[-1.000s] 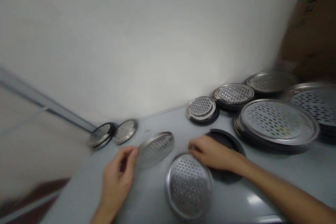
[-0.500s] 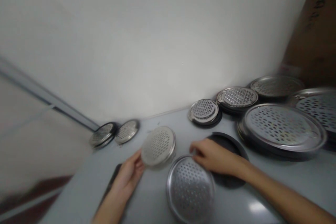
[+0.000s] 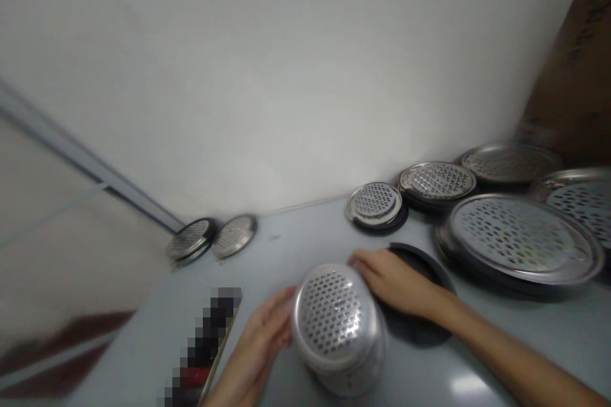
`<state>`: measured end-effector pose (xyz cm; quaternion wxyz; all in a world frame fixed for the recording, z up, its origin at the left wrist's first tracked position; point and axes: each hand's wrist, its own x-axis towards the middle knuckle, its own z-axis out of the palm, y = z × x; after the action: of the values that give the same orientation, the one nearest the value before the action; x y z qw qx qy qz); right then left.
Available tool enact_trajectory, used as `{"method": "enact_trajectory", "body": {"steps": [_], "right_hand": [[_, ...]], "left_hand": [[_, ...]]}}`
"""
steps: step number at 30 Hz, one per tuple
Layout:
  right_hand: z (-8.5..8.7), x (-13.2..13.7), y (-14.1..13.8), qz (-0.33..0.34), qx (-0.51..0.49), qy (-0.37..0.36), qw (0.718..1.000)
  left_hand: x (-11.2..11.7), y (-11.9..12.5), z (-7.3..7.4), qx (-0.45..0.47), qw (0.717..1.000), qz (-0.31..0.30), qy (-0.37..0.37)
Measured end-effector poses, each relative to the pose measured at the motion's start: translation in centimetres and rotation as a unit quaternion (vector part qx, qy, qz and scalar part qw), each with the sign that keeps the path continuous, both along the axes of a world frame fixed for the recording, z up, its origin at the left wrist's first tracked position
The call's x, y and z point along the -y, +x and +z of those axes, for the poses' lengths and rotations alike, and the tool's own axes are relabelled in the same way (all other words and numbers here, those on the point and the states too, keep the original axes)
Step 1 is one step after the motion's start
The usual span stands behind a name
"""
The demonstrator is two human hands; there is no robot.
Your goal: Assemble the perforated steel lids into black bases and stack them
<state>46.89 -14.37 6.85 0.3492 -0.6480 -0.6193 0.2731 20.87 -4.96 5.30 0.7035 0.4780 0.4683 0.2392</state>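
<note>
Perforated steel disc (image 3: 334, 318) now sits against the larger steel tray (image 3: 351, 381) as one tilted, domed bundle, where a moment ago we saw them lying apart on the table; we cannot tell whether they have locked together or only rest face to face; our left hand (image 3: 258, 353) cups the bundle's near left side, and our right hand (image 3: 391, 283) presses its fingers against the far edge, so the hands are together with the bundle clamped between them; it stands just left of a round black base (image 3: 420, 261), which lies flat on the grey tabletop (image 3: 305, 229); a pixelated dark flat object (image 3: 205, 343) lies just left of our left hand; along the far edge, against the white wall (image 3: 286, 76), two small steel discs (image 3: 191, 241) lean at the far left, while more perforated discs on black bases (image 3: 377, 206) stand in stacks to the far right; the largest tray (image 3: 520, 238) lies nearest on the right, with brown cardboard (image 3: 573, 76) behind it
</note>
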Motion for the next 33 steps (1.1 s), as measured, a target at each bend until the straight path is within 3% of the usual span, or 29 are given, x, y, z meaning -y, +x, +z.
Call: {"method": "enact_trajectory", "body": {"steps": [9, 15, 18, 22, 25, 28, 30, 33], "right_hand": [[0.3, 0.4, -0.1, 0.017, 0.014, -0.021, 1.0], [-0.4, 0.2, -0.2, 0.016, 0.033, -0.019, 0.999], [-0.9, 0.1, -0.1, 0.019, 0.043, -0.019, 0.999], [-1.1, 0.0, -0.2, 0.022, 0.053, -0.017, 0.998], [-1.1, 0.0, -0.3, 0.024, 0.063, -0.018, 0.998], [-1.2, 0.0, -0.4, 0.026, 0.089, -0.017, 0.996], [-1.4, 0.0, -0.4, 0.026, 0.113, -0.012, 0.993], [-1.7, 0.0, -0.7, 0.029, 0.16, -0.001, 0.987]], "left_hand": [[1.0, -0.5, 0.6, 0.0, 1.0, 0.007, 0.002], [1.6, -1.7, -0.4, -0.127, 0.973, -0.058, 0.182], [2.7, -2.4, -1.5, -0.192, 0.929, -0.097, 0.302], [3.8, -3.2, -4.0, -0.263, 0.83, -0.154, 0.467], [3.7, -3.4, -6.5, -0.27, 0.761, -0.157, 0.569], [3.7, -3.0, -8.2, -0.252, 0.694, -0.203, 0.643], [4.0, -2.6, -8.3, -0.254, 0.668, -0.233, 0.66], [4.7, -2.0, -7.3, -0.276, 0.655, -0.256, 0.655]]}}
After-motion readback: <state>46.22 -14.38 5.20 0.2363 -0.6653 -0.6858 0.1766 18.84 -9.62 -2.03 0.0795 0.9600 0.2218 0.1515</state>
